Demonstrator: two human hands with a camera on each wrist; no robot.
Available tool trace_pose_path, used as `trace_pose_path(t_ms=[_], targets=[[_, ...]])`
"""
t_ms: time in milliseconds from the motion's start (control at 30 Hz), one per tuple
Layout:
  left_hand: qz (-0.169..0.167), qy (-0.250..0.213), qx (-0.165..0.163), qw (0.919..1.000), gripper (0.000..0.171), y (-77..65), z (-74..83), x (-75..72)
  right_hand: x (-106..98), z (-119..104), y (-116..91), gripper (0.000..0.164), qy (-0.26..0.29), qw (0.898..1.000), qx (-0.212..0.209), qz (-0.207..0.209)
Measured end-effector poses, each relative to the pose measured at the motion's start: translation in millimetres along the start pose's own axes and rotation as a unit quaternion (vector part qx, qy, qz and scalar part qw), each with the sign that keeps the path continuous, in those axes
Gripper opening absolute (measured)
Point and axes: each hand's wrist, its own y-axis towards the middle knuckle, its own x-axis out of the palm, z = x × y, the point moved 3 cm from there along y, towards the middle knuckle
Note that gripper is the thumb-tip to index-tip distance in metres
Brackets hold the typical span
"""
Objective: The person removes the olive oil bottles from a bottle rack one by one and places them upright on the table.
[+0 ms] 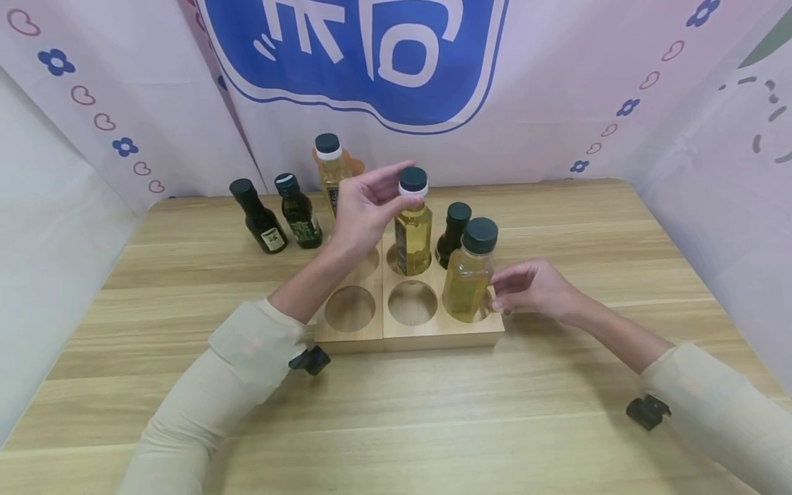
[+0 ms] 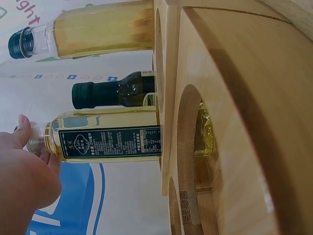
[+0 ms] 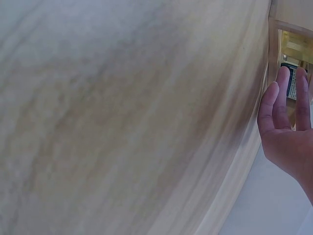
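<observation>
My left hand (image 1: 365, 210) pinches the neck of a yellow oil bottle (image 1: 416, 240), just under its dark green cap. That bottle stands upright in a back hole of a light wooden bottle rack (image 1: 442, 339); the left wrist view shows its black printed label (image 2: 112, 142). Beside the rack's right end is my right hand (image 1: 538, 292), its loosely bent fingers close to the side. Nearest to it, a clear bottle of yellow oil (image 1: 465, 285) sits in the front right hole. Behind this one is a small dark bottle (image 1: 456, 227) with a dark green cap.
Two dark bottles stand on the wooden table (image 1: 396, 426) to the rack's left, one labelled white (image 1: 273, 239), one labelled green (image 1: 306, 232). Another yellow oil bottle (image 1: 333, 168) stands behind my left hand. A printed white curtain (image 1: 526, 151) borders the table's back.
</observation>
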Motion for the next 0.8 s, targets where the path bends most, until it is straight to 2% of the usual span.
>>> trace_pose_path(t_ms=[500, 800], targets=[[0.010, 0.005, -0.006, 0.9999, 0.050, 0.2, 1.5, -0.7, -0.8, 0.7, 0.5, 0.033, 0.000, 1.000, -0.006, -0.002], [0.018, 0.006, 0.002, 0.9998, 0.050, 0.3, 4.5, -1.9, -0.3, 0.2, 0.1, 0.031, -0.004, 1.000, -0.007, -0.001]])
